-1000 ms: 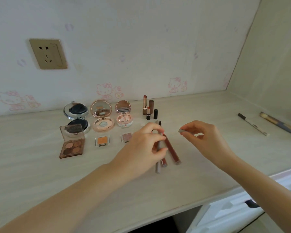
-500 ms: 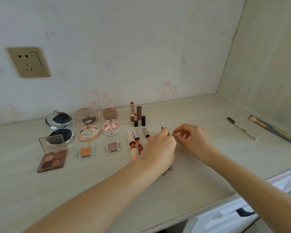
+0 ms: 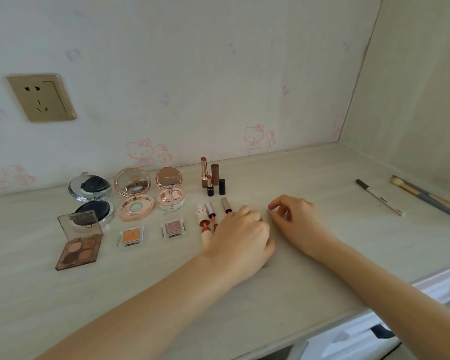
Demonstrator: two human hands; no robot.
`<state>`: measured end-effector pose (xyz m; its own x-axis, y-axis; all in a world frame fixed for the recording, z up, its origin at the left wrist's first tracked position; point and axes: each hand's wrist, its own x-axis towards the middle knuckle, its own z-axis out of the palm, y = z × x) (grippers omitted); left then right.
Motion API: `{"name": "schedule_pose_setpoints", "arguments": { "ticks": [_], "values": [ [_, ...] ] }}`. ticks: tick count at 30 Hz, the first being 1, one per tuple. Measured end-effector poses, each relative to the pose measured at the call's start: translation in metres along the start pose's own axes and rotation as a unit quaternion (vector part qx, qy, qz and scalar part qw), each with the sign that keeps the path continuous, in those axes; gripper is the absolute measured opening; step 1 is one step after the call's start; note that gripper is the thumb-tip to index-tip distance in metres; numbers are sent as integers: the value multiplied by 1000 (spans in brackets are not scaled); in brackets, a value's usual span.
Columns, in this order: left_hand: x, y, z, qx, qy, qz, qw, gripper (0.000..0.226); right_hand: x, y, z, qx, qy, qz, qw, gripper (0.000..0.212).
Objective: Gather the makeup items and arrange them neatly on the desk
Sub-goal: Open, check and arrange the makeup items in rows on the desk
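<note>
My left hand [image 3: 240, 237] lies low on the desk [image 3: 322, 178] with its fingers curled over a grey pencil, which it almost wholly hides. Just to its right, my right hand [image 3: 295, 219] pinches a small grey cap [image 3: 269, 211] between thumb and forefinger, close to the desk. Left of my left hand, three lip tubes [image 3: 211, 211] lie side by side. Behind them stand lipsticks [image 3: 209, 175]. Three open round compacts [image 3: 133, 193], an eyeshadow palette [image 3: 78, 252] and two single eyeshadows [image 3: 131, 236] sit in rows at the left.
A white eyeliner pencil [image 3: 379, 197] and a makeup brush [image 3: 426, 197] lie apart at the far right, near the side wall. A wall socket [image 3: 40, 97] is at upper left. The desk's front edge runs along the lower right, above a drawer [image 3: 374, 331].
Both hands have dropped from above the desk to its surface. My right hand brought the cap in close to my left hand, which lowered the pencil beside the lip tubes.
</note>
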<state>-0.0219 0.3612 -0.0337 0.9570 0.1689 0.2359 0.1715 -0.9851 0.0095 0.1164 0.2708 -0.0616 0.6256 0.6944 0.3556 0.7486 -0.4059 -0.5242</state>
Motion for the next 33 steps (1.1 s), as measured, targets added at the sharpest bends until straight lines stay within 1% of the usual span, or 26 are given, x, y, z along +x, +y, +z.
{"name": "schedule_pose_setpoints", "arguments": {
  "ticks": [3,5,6,11,16,23,33],
  "values": [
    [-16,-12,3,-54,-19,31,998,48,0,-1,-1,-7,3,-12,1000,12],
    [-26,-16,2,-66,-31,45,996,61,-1,-1,0,-16,3,-22,1000,14],
    [-30,-17,2,-70,-31,47,996,62,-1,-2,0,-21,0,-26,999,14],
    [-40,-22,6,-89,29,58,994,53,0,-11,5,-24,-18,-36,999,14],
    [-42,-19,8,-97,48,48,993,49,5,-21,11,-29,-37,-31,998,16],
    [-42,-19,10,-115,44,35,992,47,11,-31,13,-12,-66,-9,998,18],
    [-41,-18,14,-105,52,31,993,47,13,-36,10,13,-90,11,996,18]
  ]
}}
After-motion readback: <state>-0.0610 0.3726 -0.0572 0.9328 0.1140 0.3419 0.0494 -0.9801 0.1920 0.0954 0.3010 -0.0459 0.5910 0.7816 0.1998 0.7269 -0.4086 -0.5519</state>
